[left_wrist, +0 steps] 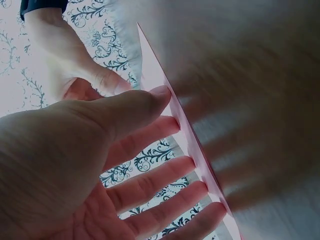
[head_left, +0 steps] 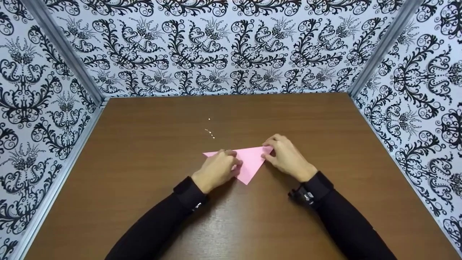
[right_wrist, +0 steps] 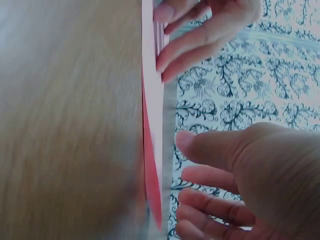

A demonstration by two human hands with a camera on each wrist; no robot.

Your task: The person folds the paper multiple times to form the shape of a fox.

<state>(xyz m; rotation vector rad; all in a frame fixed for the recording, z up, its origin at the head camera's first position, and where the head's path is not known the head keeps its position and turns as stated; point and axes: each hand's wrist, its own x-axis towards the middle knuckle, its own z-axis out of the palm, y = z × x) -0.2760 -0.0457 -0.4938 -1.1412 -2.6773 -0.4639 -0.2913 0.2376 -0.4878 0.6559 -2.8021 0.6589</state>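
Fingers (left_wrist: 145, 184) of left hand (head_left: 217, 167) are almost straight and spread, their tips touching the paper (head_left: 249, 162) in the middle of the worktop (head_left: 158, 144). Near its right corner is the right hand (head_left: 287, 158), fingers parted, slightly bent, holding nothing.

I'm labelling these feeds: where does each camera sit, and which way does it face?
Head: worn on the head, facing forward and down at the table and pink paper; left hand, right hand and black sleeves show.
Left wrist: on that wrist, facing the paper nearly edge-on; left hand close, right hand beyond.
Right wrist: on that wrist, also facing the paper nearly edge-on; right hand close, left hand at the top.
Both wrist views share the paper, both hands and patterned wall.
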